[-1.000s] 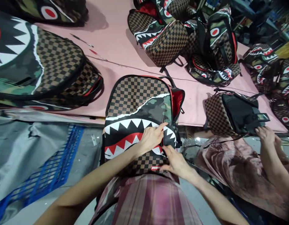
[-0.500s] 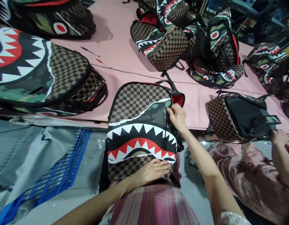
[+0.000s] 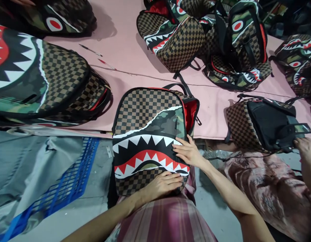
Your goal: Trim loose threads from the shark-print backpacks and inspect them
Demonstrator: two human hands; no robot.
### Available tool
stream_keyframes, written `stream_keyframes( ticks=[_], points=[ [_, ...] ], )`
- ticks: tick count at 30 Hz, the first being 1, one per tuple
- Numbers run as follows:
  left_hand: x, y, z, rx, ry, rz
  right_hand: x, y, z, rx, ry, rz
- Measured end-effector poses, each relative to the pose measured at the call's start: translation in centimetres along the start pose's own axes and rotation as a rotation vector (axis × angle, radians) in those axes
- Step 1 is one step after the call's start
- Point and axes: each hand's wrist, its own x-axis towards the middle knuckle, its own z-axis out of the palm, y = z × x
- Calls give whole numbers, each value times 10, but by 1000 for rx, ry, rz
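- Backpack [image 3: 142,112]: upright at the pink table [image 3: 208,111] edge, between table and the person's lap; side compartment gaping, red lining [image 3: 189,114] visible.
- Left hand [image 3: 164,185]: flat, fingers extended across the bag's lower front, nothing gripped.
- Right hand [image 3: 189,152]: fingers spread on the vertical zipper [image 3: 176,125], pressed flat, not pinching.
- Co-worker's hand [image 3: 306,148]: at a smaller backpack [image 3: 263,124], right; grip unclear.
- Two pens [image 3: 90,50] lie on the table, up left.

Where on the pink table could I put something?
Most room: the pink table between the thin sticks and the heaped bags. A smaller patch sits between the front backpack and the black-backed bag. Crowded: under the heap and the left's big bags.
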Motion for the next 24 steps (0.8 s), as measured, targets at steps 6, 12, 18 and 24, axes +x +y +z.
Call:
stream_keyframes(
  ticks=[6, 12, 18, 24],
  points=[
    [-8, -7, -26, 97, 49, -40, -1, 85, -37, 133, 631, 659],
    [-12, -46, -113, 362, 607, -378, 29, 144, -9, -213, 385, 780],
    [34, -17, -69, 550, 206, -291, 33, 149, 6, 11, 506, 802],
    [18, -8, -45, 413, 146, -201, -1, 149, -11, 370, 715, 853]
  ],
)
